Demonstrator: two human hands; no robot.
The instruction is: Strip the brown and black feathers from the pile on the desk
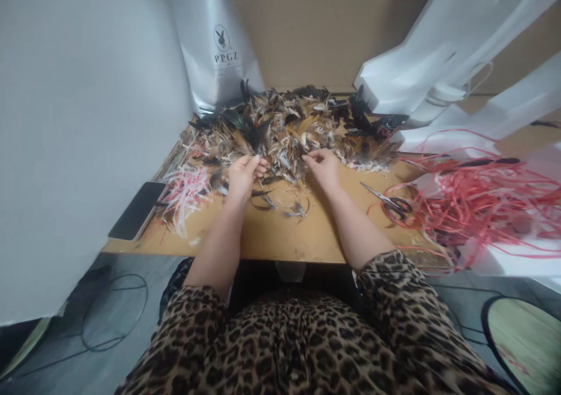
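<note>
A large heap of brown, black and cream feathers (298, 126) covers the back of the wooden table (302, 240). At its front left, my left hand (245, 174) is closed, and dark feathers (252, 135) fan upward from between thumb and fingers. My right hand (325, 168) reaches the heap's front edge with thumb and forefinger pinched together. What sits in that pinch, if anything, is too small to make out. Between my forearms, a few loose feathers (297, 209) lie on the wood.
Scissors (390, 199) lie right of my right forearm, beside a tangle of red ribbon (491, 202). Left are pink and white strips (186, 193) and a phone (138, 211) at the table edge. White bags (214, 44) and a white panel (83, 120) stand around.
</note>
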